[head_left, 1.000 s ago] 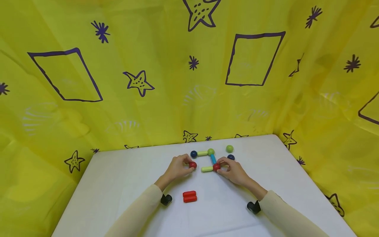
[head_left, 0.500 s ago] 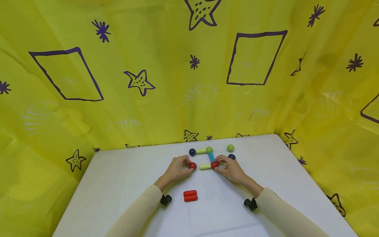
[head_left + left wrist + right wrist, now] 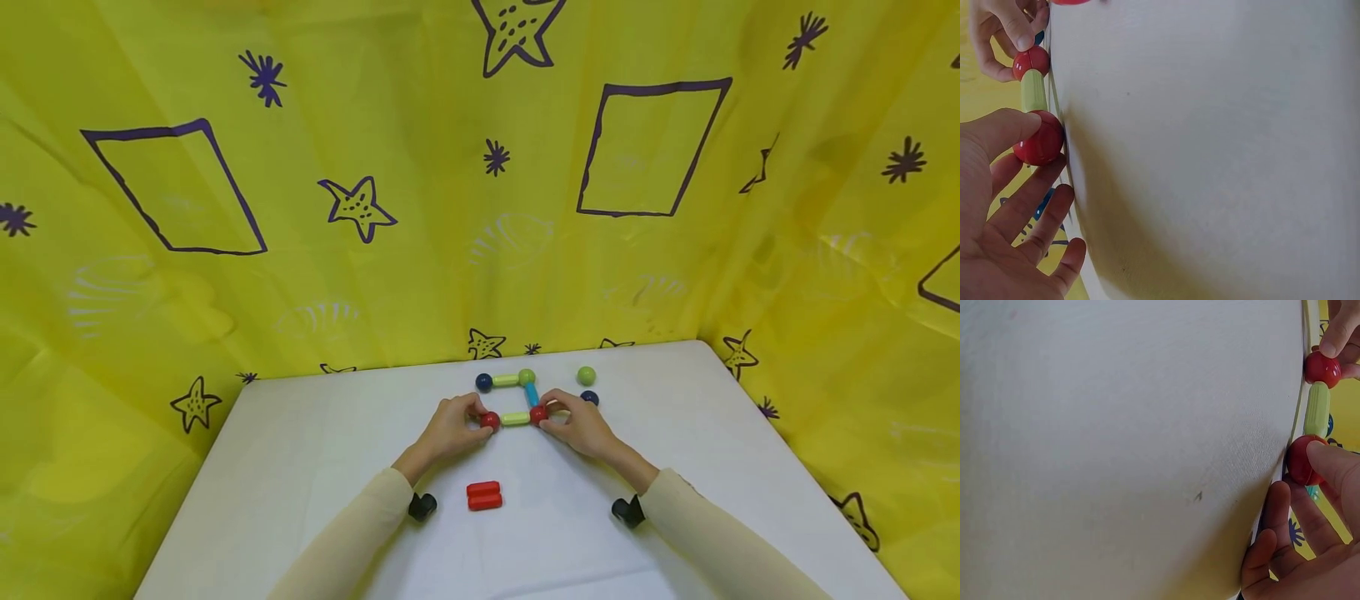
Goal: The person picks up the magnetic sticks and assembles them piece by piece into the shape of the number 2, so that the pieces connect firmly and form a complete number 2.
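Observation:
Between thumb and fingers, my left hand (image 3: 450,427) pinches a red ball (image 3: 1040,139). That ball meets the left end of a pale yellow-green rod (image 3: 515,419). At the rod's other end is a second red ball (image 3: 1305,460), pinched by my right hand (image 3: 585,423). From this second ball a blue rod (image 3: 532,394) runs back to a light green ball (image 3: 527,377). Another pale yellow-green rod (image 3: 506,380) links the green ball to a dark blue ball (image 3: 483,382), so the pieces form a shape open on its left side.
Two red rods (image 3: 484,495) lie side by side nearer the front, between the forearms. A loose green ball (image 3: 587,376) and a loose dark blue ball (image 3: 590,398) sit behind the right hand. A yellow patterned curtain (image 3: 420,275) borders the white table (image 3: 300,467).
My right hand has moved left, bringing the joined rods and balls along. The gap between the near pale rod and the left hand's red ball has closed.

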The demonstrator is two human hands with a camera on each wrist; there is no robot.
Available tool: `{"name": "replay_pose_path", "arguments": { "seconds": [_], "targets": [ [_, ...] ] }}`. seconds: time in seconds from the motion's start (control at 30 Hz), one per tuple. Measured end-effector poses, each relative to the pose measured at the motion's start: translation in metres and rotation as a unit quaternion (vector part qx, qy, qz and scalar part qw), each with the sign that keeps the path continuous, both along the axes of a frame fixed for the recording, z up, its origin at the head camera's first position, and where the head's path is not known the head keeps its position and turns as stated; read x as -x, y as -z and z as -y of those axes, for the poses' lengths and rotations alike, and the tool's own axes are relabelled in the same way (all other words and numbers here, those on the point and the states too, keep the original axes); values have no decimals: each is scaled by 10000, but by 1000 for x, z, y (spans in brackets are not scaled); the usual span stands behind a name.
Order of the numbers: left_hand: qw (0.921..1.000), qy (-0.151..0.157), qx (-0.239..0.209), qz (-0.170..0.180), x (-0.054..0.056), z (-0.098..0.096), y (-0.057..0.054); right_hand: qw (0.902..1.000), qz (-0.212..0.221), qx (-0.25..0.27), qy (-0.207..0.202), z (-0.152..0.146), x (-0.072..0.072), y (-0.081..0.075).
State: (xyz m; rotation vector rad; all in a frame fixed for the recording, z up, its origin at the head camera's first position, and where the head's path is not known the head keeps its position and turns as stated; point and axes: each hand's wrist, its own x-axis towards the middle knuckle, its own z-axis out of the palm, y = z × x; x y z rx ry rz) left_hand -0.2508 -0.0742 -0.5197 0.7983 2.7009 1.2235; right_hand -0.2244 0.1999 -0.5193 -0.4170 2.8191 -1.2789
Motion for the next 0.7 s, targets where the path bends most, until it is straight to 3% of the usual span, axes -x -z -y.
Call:
{"name": "replay_pose_path", "arguments": {
  "seconds": [0.47,0.7],
  "targets": [
    [9999,-28,-12,110,-2,-1,-2,9999,76,-75,-24,2,1,-3],
    [9999,-112,77,80,1,1,-4,9997,-171,-125,-143,5,5,-5]
  ]
}}
